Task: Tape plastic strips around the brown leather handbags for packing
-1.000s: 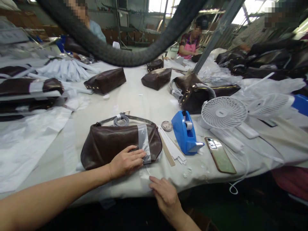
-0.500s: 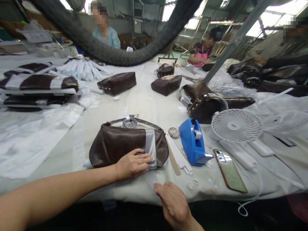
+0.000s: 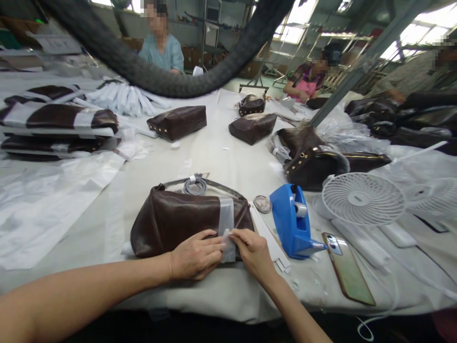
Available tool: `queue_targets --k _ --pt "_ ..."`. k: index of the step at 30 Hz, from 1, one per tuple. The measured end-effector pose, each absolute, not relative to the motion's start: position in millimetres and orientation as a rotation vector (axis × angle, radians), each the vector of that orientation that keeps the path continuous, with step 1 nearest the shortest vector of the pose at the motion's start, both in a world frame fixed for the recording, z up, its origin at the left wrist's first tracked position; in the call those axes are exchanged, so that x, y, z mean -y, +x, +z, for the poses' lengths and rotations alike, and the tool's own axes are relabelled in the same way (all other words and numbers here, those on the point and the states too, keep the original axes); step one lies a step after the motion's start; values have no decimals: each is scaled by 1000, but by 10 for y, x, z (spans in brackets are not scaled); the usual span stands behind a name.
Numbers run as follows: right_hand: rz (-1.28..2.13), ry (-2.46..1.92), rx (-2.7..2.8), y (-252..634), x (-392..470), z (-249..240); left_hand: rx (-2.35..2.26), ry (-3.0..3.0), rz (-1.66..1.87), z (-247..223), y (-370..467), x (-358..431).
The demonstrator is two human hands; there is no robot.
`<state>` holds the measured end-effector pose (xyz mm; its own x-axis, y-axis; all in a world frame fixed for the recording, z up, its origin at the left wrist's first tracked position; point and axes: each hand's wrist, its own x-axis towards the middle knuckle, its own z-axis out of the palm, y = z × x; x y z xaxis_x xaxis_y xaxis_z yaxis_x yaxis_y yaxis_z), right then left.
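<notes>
A dark brown leather handbag [image 3: 178, 216] lies on the cloth-covered table in front of me, with a whitish translucent strip [image 3: 226, 212] running around its right part. My left hand [image 3: 200, 255] rests on the bag's lower front, fingers stretched out, fingertips at the strip's edge. My right hand [image 3: 252, 245] pinches the loose lower end of the strip between thumb and fingers, close to the left fingertips. Behind the bag arches its thin strap [image 3: 223, 185], beside a coiled grey cord [image 3: 195, 185]. The underside of the bag is hidden.
Right of the bag are white card strips [image 3: 269, 233], a blue tape dispenser [image 3: 291, 224], a phone [image 3: 348, 269] and a white fan [image 3: 363, 199]. More bags [image 3: 178, 123] stand farther back; wrapped ones [image 3: 57, 119] are stacked left. Co-workers [image 3: 164, 50] are beyond the table.
My right hand has moved up and left from the table edge to the bag and now pinches the strip. My left hand remains on the bag. The view has shifted slightly.
</notes>
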<state>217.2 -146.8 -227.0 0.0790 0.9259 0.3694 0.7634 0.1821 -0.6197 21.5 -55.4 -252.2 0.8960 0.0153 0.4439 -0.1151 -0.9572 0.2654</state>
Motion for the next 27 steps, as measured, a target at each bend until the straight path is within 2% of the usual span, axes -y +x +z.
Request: queue_targets --k 8,27 --pt "504 -1659 1627 2201 1431 -2332 -134 2567 728 -2507 224 573" --pt "863 -1618 1346 2169 1343 -2292 -28 2496 812 -2565 181 562"
